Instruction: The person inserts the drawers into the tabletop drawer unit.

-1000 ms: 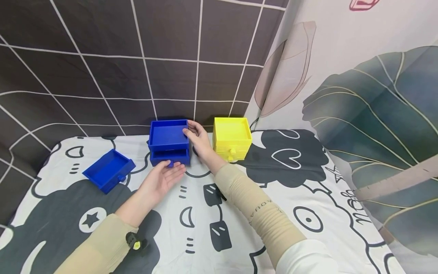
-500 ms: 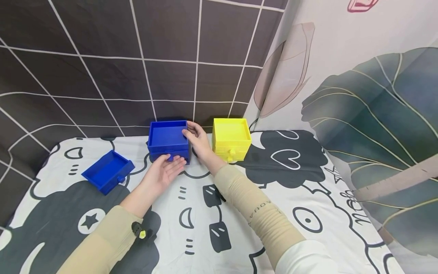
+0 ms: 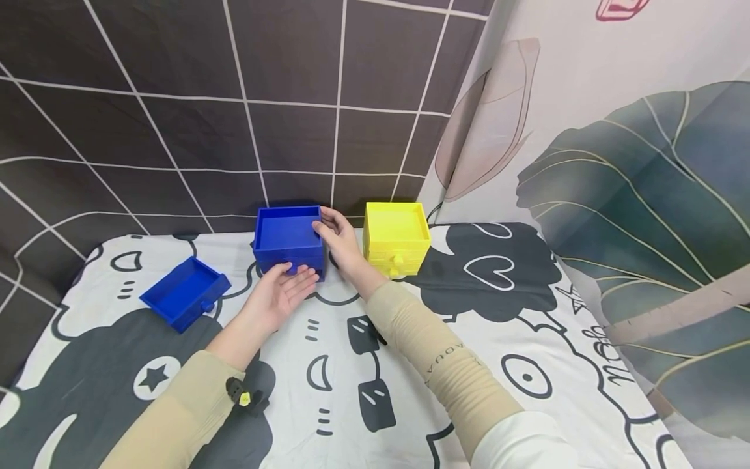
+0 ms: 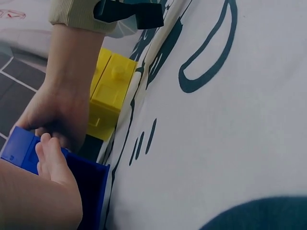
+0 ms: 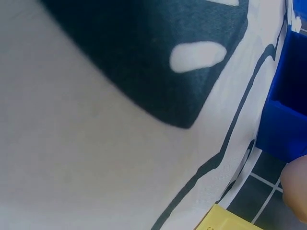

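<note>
A small blue drawer cabinet (image 3: 287,236) with a tray-like top stands against the back wall. My left hand (image 3: 274,301), palm turned up, has the knob (image 3: 291,268) of its drawer between thumb and index finger, the other fingers straight. That drawer's front is level with the cabinet. Below it, a dark hollow slot (image 4: 93,191) shows in the left wrist view. My right hand (image 3: 342,246) grips the cabinet's right side, thumb at the top rim, other fingers partly hidden beside the wall. A loose blue drawer (image 3: 186,293) with a round knob lies at the left.
Just right of the right hand stands a yellow drawer cabinet (image 3: 397,238) with knobs on its front. A black-and-white patterned cloth (image 3: 410,391) covers the surface. Behind rises a dark hanging with white grid lines (image 3: 293,137); a leaf-patterned one (image 3: 633,176) hangs at the right.
My left hand has moved away from me, pushing the blue drawer from partly out to level with the cabinet. In the last half second little differs. The right hand keeps its hold.
</note>
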The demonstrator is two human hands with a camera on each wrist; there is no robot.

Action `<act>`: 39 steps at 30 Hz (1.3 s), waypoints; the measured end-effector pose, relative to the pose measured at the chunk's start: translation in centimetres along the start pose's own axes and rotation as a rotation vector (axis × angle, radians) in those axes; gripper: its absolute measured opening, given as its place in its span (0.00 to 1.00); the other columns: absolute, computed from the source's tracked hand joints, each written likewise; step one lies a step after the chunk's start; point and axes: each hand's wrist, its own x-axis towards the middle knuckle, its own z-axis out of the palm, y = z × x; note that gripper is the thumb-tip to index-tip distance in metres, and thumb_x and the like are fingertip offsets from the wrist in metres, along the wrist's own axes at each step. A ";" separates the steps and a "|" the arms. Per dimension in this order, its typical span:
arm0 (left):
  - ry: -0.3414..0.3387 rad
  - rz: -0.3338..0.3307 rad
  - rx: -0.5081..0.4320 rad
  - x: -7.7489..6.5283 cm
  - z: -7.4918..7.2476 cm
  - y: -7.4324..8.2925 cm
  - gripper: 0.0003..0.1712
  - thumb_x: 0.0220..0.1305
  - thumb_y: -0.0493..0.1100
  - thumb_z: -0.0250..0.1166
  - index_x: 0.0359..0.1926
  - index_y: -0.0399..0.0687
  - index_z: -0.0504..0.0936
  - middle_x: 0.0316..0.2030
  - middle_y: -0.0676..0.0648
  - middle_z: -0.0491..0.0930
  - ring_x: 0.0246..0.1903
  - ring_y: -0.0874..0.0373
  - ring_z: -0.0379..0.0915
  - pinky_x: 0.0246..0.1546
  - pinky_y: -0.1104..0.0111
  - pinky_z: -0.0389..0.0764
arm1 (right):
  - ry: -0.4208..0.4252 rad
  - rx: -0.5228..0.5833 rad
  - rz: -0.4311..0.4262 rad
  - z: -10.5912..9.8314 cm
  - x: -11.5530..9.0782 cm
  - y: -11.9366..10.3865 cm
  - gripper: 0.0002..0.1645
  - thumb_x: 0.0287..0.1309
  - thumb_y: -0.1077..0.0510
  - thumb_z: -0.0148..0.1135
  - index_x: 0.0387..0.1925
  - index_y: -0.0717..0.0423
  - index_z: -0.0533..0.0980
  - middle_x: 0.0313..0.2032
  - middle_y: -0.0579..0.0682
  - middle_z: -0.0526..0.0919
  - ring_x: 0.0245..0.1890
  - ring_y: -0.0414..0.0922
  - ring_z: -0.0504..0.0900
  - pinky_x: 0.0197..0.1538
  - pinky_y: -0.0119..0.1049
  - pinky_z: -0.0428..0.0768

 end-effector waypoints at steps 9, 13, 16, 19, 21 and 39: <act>-0.064 0.007 0.033 -0.9 -1.9 -0.1 0.13 0.86 0.46 0.48 0.59 0.42 0.69 0.44 0.49 0.87 0.48 0.60 0.87 0.79 0.63 0.64 | 0.008 -0.007 0.002 0.0 -0.1 -0.1 0.30 0.73 0.62 0.59 0.73 0.65 0.69 0.72 0.64 0.74 0.73 0.58 0.74 0.80 0.46 0.73; -0.065 -0.004 0.066 -1.5 -3.2 0.0 0.15 0.86 0.46 0.48 0.64 0.43 0.66 0.45 0.51 0.86 0.48 0.61 0.86 0.80 0.63 0.62 | 0.013 0.018 -0.006 0.0 0.0 0.0 0.29 0.73 0.63 0.59 0.72 0.67 0.70 0.71 0.65 0.75 0.72 0.58 0.74 0.78 0.45 0.75; -0.053 -0.018 0.063 -2.0 -4.2 0.3 0.14 0.86 0.45 0.47 0.63 0.44 0.68 0.45 0.52 0.86 0.47 0.62 0.87 0.80 0.64 0.61 | 0.009 0.037 -0.005 0.1 0.2 0.1 0.29 0.73 0.64 0.58 0.72 0.68 0.69 0.70 0.66 0.74 0.72 0.58 0.74 0.78 0.45 0.75; -0.028 -0.036 0.035 -2.4 -5.1 0.6 0.12 0.85 0.45 0.48 0.60 0.46 0.71 0.45 0.51 0.87 0.46 0.61 0.87 0.80 0.64 0.61 | 0.004 0.043 0.004 0.0 0.2 0.1 0.29 0.73 0.63 0.59 0.72 0.67 0.69 0.71 0.65 0.74 0.72 0.58 0.73 0.79 0.45 0.74; -0.016 -0.041 0.030 -2.6 -5.6 0.8 0.12 0.86 0.45 0.47 0.58 0.47 0.73 0.44 0.52 0.88 0.46 0.60 0.88 0.79 0.64 0.62 | 0.004 0.044 0.009 0.0 0.3 0.1 0.29 0.74 0.63 0.59 0.72 0.67 0.69 0.71 0.65 0.74 0.72 0.58 0.73 0.79 0.45 0.73; -0.012 -0.062 -0.063 -4.3 -9.4 1.3 0.22 0.86 0.46 0.46 0.41 0.46 0.85 0.44 0.47 0.90 0.47 0.57 0.89 0.66 0.67 0.85 | 0.028 0.053 0.012 0.2 0.2 0.0 0.28 0.74 0.64 0.59 0.71 0.67 0.70 0.70 0.65 0.75 0.71 0.58 0.74 0.78 0.44 0.75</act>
